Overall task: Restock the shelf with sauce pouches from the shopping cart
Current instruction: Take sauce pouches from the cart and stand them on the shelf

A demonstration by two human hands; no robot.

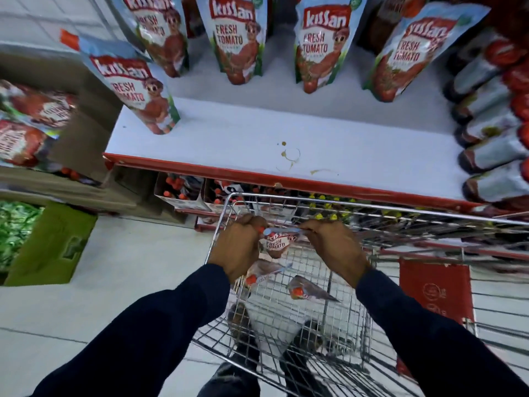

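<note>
A: What is the biggest thing in view?

B: A white shelf with a red front edge, lying above and beyond both hands. Sauce pouches stand in a row at its back, and one pouch stands alone near the front left corner, up and to the left of the left hand. Brown stains mark the bare board just above the hands.

A: And below the shelf?

B: A wire shopping cart sits under the hands, its front rim close to the shelf edge. Two loose pouches lie on the cart floor, just below and between the wrists.

A: What are the hands doing?

B: The left hand and the right hand, both in dark sleeves, are closed on the two top corners of one sauce pouch. It hangs between them inside the cart, label facing up.
</note>
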